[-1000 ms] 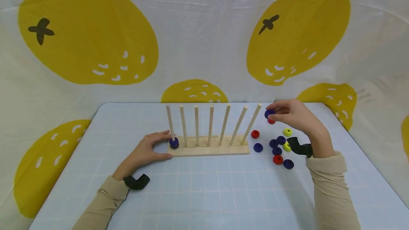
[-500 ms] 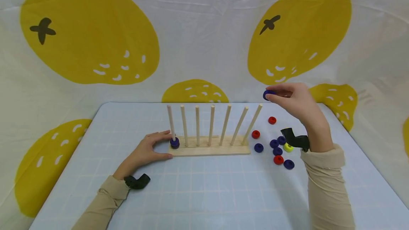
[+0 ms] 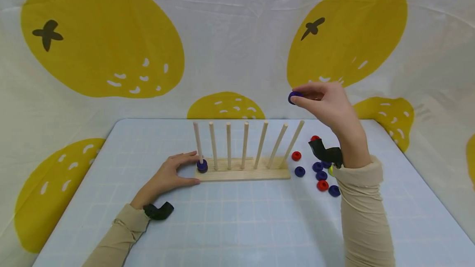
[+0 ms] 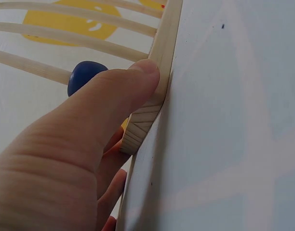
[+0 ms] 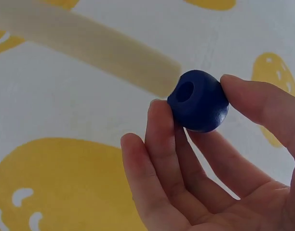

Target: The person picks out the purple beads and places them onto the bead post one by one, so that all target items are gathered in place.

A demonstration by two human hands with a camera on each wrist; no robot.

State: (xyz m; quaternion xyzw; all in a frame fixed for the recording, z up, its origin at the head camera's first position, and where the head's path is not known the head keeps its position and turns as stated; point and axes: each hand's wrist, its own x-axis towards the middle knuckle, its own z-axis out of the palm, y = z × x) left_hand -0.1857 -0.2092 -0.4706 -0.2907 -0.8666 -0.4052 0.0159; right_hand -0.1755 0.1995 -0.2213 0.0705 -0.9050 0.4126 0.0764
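A wooden peg stand (image 3: 245, 175) with a row of several upright pegs sits mid-table. My left hand (image 3: 167, 178) grips the left end of its base, thumb along the front edge and fingers behind, as the left wrist view shows. Dark blue beads (image 3: 202, 166) sit low on the leftmost peg, beside that hand. Raised above the stand's right end, my right hand (image 3: 326, 104) pinches a blue bead (image 5: 200, 103) between thumb and fingers. In the right wrist view the bead's hole shows, and a pale peg (image 5: 113, 48) appears behind it.
Loose beads lie right of the stand: several blue ones (image 3: 299, 171), red ones (image 3: 323, 185) and a yellow one (image 3: 331, 171), partly hidden by the right wrist. A dark wrist mount (image 3: 326, 153) hangs off the right wrist. A lemon-print cloth (image 3: 237, 52) rises behind the table.
My right hand has lifted the blue bead up from near the back red bead and carried it left, toward the stand. The left hand and stand have stayed put.
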